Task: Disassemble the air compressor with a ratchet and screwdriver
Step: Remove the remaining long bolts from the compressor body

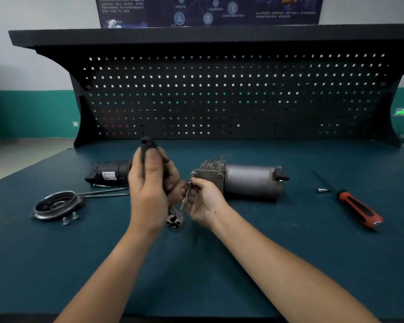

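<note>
Compressor (250, 183): dull grey cylinder, cast blocky head. Left grip (149, 190) wrapped round black-handled ratchet (148, 144); right grip (204, 199) pinching slim steel bolt (185, 198). White label (109, 176) unreadable.

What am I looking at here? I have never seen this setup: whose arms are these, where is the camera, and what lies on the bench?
No machine here: a person works with bare hands, and the one picture comes from a camera worn on their head, looking down at a green workbench. The left hand grips a ratchet, black handle up, head down. The right hand pinches a thin metal rod. Behind the hands lies the grey compressor body; left of it a black part, a round metal cover, two long rods and two small bolts. At the right lie a red-and-black screwdriver and a small socket. A pegboard stands behind.
</note>
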`<state>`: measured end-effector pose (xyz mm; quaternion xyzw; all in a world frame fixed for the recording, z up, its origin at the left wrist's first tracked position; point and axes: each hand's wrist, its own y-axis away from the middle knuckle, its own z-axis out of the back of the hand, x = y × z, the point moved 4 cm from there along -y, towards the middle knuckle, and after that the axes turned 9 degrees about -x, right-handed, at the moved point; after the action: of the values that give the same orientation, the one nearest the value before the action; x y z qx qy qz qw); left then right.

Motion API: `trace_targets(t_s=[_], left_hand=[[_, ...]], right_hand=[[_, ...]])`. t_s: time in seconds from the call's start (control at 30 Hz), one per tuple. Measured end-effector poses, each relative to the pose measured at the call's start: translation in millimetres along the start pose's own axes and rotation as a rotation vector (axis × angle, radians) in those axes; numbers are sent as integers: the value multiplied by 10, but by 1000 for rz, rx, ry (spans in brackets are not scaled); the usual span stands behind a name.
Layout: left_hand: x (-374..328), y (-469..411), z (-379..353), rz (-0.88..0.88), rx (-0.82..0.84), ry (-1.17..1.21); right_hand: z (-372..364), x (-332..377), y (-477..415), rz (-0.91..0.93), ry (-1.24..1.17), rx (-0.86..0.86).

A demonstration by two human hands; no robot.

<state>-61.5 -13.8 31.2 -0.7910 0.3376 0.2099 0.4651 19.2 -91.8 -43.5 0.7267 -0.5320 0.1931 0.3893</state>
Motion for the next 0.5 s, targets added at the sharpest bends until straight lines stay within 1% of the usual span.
trace_targets(t_s=[0.07, 0.1, 0.13, 0.2, 0.23, 0.27, 0.3, 0.33, 0.4, 0.47, 0.5], left_hand=[[-2, 6, -156, 29, 218, -58], [-3, 12, -242, -20, 361, -161], [5, 35, -326, -99, 522, -317], [91, 150, -428, -209, 865, -617], [127, 192, -424, -232, 947, -705], [147, 204, -395, -253, 920, -699], [100, 183, -363, -250, 813, -625], [52, 127, -298, -196, 619, -493], [16, 8, -77, 4, 219, -164], [-11, -70, 97, 74, -77, 47], [-3, -82, 175, 89, -182, 105]], right_hand=[[-42, 30, 88, 49, 83, 21], [-52, 71, 164, 120, 135, 32], [-39, 116, 229, 212, 157, 42], [-4, 182, 411, 359, 100, 76], [37, 188, 473, 401, 85, 75], [85, 184, 443, 404, 109, 86], [96, 165, 346, 346, 159, 82], [78, 133, 220, 257, 202, 88], [38, 67, 78, 96, 227, 73], [77, 37, -94, 56, 202, 70], [102, 27, -151, 45, 176, 91]])
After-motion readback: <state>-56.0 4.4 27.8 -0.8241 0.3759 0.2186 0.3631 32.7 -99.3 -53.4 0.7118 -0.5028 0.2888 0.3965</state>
